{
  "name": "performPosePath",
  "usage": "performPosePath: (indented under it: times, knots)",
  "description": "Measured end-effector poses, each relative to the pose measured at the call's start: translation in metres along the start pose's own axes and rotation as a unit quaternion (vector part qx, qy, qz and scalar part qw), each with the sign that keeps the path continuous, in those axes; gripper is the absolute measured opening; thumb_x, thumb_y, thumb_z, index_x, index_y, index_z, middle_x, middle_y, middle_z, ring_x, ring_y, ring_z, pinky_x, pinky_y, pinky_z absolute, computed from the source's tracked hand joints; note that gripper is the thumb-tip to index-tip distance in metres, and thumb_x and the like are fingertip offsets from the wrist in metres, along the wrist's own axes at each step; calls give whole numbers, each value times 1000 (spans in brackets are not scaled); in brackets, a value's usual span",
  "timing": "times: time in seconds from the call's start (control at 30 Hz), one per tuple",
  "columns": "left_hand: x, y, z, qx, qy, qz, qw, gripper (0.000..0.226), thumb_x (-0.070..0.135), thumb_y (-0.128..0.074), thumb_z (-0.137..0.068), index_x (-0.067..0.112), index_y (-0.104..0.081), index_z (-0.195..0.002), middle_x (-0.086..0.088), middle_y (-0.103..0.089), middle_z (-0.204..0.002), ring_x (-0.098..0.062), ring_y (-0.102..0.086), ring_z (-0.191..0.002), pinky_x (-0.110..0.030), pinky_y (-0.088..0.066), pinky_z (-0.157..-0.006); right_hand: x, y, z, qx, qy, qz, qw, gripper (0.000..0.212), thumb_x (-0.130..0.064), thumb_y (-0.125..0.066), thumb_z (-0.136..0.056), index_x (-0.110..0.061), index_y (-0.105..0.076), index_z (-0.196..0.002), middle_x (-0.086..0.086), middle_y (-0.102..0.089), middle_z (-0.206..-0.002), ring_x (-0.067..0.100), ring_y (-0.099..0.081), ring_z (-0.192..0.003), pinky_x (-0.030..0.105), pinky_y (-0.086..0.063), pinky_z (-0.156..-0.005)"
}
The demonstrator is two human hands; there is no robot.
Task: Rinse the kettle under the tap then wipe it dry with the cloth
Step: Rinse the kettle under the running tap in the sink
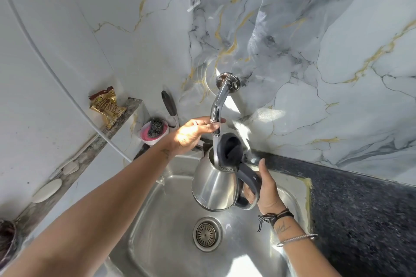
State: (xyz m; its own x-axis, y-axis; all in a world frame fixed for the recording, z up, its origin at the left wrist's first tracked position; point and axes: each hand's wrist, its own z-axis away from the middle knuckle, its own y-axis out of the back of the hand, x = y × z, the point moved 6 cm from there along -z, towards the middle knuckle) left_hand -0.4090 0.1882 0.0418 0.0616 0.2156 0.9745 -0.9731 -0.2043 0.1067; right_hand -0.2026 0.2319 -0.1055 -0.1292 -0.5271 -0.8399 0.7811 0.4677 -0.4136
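- Your right hand [265, 189] is wrapped around the dark grey handle of the rounded stainless-steel kettle [213, 186], with the thumb pointing up along the handle's top.
- You hold the kettle in the air above the stainless-steel sink basin [157, 231], tilted slightly, its dark hinged lid [231, 148] standing open.
- Your left hand [193, 132] reaches up to the curved chrome wall tap [217, 108], fingers curled loosely around the spout near its end.
- A stream of water runs from the tap's mouth straight into the kettle's open top.
- The round metal drain strainer [206, 234] sits in the basin below the kettle, well apart from it.
- A pink bowl holding a dark steel scrubber [154, 131] stands at the back left corner beside the sink, just behind your left hand.
- A gold and brown foil packet [107, 107] leans on the narrow ledge to the left, and a black-handled utensil [170, 105] rests against the marble-patterned wall [315, 40].
- A speckled dark countertop [360, 209] runs along the sink's right side.
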Motion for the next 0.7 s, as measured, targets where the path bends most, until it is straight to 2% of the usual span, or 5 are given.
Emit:
performPosePath:
  times: [0.27, 0.4, 0.5, 0.63, 0.7]
  knots:
    - [15, 4, 5, -56, -61, -61, 995, 27, 24, -70, -86, 13, -74, -111, 5, -50, -148, -11, -43, -138, -42, -23, -120, 3, 3, 0, -7, -1, 10, 1000, 86, -78, -57, -80, -2, -74, -116, 33, -68, -117, 50, -64, -112, 58, -45, -107]
    - [20, 5, 7, 41, -72, -104, 991, 26, 19, -79, -80, -1, -74, -95, -1, -41, -154, -11, -35, -143, -43, -22, -121, -3, 0, 3, -18, 27, -10, 999, 85, -74, -58, -82, -5, -65, -131, 26, -67, -130, 41, -62, -124, 59, -38, -114]
    - [26, 6, 10, 146, -35, -99, 984, 23, 27, -89, -63, 28, -71, -78, 5, -54, -143, -10, -39, -139, -42, -24, -120, -8, -2, 4, -13, 42, -5, 999, 82, -72, -57, -84, -9, -60, -137, 23, -65, -134, 39, -60, -127, 59, -35, -116]
    - [24, -2, 15, 277, 18, -271, 922, 42, 60, -82, -56, 25, -60, -50, 6, -48, -146, -6, -11, -147, -13, 14, -102, -8, -2, 7, -17, 30, 14, 999, 82, -76, -54, -83, -7, -70, -124, 25, -70, -124, 41, -63, -122, 55, -41, -112]
    - [23, -7, 16, 315, 10, -319, 894, 51, 69, -74, -60, 21, -58, -53, -2, -45, -145, -17, -15, -147, -28, 16, -113, -11, -2, 10, -14, 33, 33, 999, 78, -76, -53, -85, -9, -73, -119, 24, -71, -121, 41, -67, -115, 54, -46, -106]
